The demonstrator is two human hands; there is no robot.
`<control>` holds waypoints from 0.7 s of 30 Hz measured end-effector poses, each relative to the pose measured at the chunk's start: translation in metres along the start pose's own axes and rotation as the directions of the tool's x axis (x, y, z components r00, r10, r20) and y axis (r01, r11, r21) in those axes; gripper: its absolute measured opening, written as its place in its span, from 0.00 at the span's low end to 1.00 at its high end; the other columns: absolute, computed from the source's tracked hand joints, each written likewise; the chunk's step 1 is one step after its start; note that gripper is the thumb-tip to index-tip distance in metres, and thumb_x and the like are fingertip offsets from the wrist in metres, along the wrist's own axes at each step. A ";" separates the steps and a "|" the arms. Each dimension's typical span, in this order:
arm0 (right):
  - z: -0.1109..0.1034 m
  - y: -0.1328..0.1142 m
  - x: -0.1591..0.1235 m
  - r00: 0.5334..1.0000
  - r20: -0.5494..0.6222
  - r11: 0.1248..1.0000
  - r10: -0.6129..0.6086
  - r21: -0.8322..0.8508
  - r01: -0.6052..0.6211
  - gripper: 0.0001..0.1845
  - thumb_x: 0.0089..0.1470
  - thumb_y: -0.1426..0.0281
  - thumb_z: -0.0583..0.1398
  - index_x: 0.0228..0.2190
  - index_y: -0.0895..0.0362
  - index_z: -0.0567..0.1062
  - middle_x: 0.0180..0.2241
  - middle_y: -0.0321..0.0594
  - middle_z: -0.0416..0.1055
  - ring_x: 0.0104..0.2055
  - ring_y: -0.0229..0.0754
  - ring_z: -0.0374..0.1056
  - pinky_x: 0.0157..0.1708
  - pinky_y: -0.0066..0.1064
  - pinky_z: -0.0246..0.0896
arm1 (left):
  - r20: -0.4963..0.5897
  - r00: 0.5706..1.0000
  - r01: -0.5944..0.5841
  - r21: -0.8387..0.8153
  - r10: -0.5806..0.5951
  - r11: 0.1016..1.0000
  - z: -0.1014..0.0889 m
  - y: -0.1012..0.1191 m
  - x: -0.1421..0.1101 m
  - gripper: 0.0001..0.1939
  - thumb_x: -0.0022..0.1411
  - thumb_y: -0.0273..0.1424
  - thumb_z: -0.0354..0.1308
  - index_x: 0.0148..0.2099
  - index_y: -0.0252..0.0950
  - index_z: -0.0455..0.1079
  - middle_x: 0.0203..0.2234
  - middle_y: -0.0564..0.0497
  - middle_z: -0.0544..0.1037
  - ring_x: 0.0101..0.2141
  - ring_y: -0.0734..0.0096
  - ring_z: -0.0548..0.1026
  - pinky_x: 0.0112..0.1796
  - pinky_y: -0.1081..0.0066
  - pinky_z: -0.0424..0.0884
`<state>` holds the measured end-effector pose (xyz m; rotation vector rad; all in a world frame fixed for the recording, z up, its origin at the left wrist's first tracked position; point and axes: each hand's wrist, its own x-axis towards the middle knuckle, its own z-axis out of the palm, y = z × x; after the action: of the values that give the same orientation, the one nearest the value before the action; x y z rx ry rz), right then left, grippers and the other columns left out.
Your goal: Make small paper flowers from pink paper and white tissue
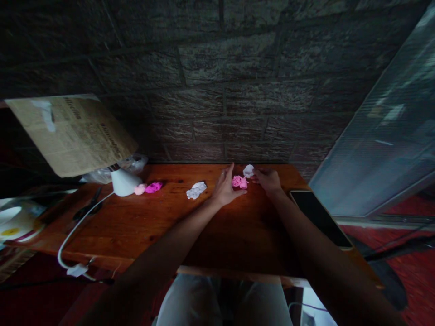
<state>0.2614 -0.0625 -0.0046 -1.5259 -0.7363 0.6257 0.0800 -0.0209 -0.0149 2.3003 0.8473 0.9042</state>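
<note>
My left hand (224, 188) rests on the wooden table with thumb and fingers spread apart, curving beside a small pink lacy piece (240, 182) that looks crocheted. Just behind that, a small white piece (248, 170) lies against the fingertips of my right hand (268, 180), whose thumb and forefinger appear to pinch its edge. To the left of my left hand, a longer whitish crumpled piece (196, 190) lies flat, apart from both hands. The exact make of these soft pieces is too blurred to tell.
At left stands a lamp with a white base (123, 182) and brown paper shade (73, 133); its cord hangs over the front edge. Beside the base lie a magenta bundle (154, 187), a peach ball (140, 189) and dark scissors (87, 209). A tablet (319, 218) lies at right; a brick wall rises behind.
</note>
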 end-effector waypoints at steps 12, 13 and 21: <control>-0.002 0.003 -0.003 0.998 0.051 0.989 0.020 -0.150 -0.012 0.07 0.57 0.76 0.63 0.36 0.60 0.82 0.20 0.36 0.78 0.24 0.38 0.77 0.24 0.23 0.72 | 0.069 0.998 -0.008 -0.053 0.012 0.999 -0.007 -0.015 0.005 0.44 0.57 0.32 0.67 0.71 0.34 0.53 0.59 0.35 0.72 0.60 0.51 0.71 0.62 0.49 0.65; -0.003 0.002 -0.004 0.998 0.058 0.985 0.016 -0.171 -0.006 0.07 0.56 0.76 0.63 0.36 0.60 0.82 0.20 0.36 0.78 0.24 0.39 0.78 0.23 0.22 0.71 | 0.069 0.998 -0.008 -0.044 0.011 0.999 -0.007 -0.015 0.005 0.44 0.57 0.32 0.68 0.71 0.34 0.54 0.59 0.35 0.72 0.60 0.51 0.71 0.62 0.49 0.65; -0.010 -0.001 -0.004 0.999 0.046 0.955 -0.007 -0.295 0.020 0.10 0.57 0.72 0.63 0.39 0.60 0.83 0.22 0.39 0.80 0.21 0.37 0.75 0.21 0.23 0.66 | 0.085 0.996 -0.017 -0.085 0.024 0.996 -0.013 -0.014 0.004 0.36 0.56 0.29 0.69 0.65 0.34 0.64 0.56 0.37 0.76 0.57 0.53 0.74 0.59 0.53 0.70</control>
<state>0.2663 -0.0720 -0.0031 -1.7840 -0.9051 0.5584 0.0683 -0.0056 -0.0137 2.2610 0.7362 0.8278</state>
